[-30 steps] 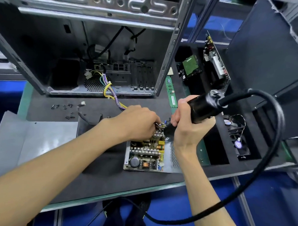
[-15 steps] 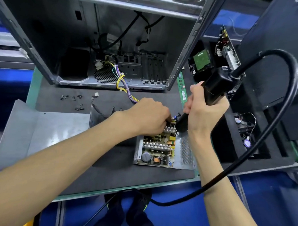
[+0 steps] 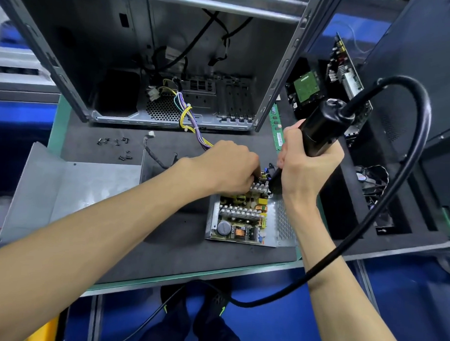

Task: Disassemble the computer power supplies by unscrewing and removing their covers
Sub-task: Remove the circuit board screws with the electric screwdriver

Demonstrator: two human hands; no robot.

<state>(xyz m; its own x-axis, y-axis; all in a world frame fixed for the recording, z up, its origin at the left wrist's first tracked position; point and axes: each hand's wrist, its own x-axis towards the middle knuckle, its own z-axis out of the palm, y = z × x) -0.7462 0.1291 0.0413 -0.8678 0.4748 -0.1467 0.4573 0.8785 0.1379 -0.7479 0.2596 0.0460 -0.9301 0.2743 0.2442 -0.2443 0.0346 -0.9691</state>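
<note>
So the PSU (image 3: 245, 219) sits open on the dark mat (image 3: 165, 247), near its front edge, board and heatsinks showing. Right hand (image 3: 303, 170) is wrapped around the black driver (image 3: 322, 130), tip angled down into the far end of the PSU. Left hand (image 3: 229, 168) is curled over that same end, fingertips down among the parts; can't tell what it's pinching, if anything. Cover (image 3: 72, 188) lies off to the left, a few screws (image 3: 116, 146) behind it, empty case (image 3: 171, 56) at the back.
</note>
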